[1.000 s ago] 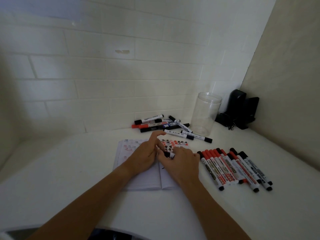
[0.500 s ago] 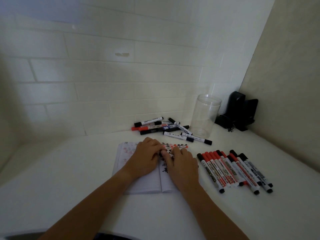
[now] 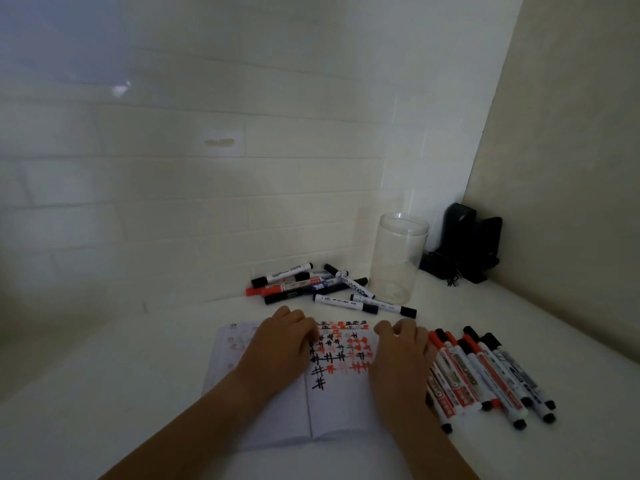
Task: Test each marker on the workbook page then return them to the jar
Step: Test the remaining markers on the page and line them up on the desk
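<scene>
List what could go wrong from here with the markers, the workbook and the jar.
1. The tall clear plastic jar stands empty; markers dropped in hard may tip it.
2. The right hand overlaps the neat row of red and black markers and may scatter it.
3. The loose pile of markers by the wall could mix with the row.

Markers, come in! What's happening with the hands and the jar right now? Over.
Left hand rests on workbook. Right hand over row of markers, grip unclear. Jar empty, upright. Loose marker pile beside jar.
</scene>
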Demonstrator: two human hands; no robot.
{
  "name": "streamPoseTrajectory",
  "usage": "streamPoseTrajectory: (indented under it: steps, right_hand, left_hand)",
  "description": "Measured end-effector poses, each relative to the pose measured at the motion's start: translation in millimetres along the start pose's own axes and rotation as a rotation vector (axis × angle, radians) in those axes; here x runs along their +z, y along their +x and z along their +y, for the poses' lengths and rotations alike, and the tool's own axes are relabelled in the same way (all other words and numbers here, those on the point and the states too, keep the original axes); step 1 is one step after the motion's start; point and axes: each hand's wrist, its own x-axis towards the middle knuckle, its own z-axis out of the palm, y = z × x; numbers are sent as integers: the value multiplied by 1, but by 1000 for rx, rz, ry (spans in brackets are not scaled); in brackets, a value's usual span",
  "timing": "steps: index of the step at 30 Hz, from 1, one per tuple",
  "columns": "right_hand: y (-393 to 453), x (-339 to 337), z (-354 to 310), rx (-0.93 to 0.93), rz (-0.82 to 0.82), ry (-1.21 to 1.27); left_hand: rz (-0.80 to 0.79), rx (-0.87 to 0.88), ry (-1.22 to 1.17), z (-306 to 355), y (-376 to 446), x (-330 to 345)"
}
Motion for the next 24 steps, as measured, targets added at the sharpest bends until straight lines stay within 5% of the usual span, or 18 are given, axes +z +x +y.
streamPoseTrajectory:
  steps: [8,24]
  right_hand:
    - [17,24,-14,-265,59,288]
    - [15,31,-12,-308,110,262]
  left_hand:
    - [-84,-16,114,-3,60,27]
    - [-148,-19,319,-1,76,27]
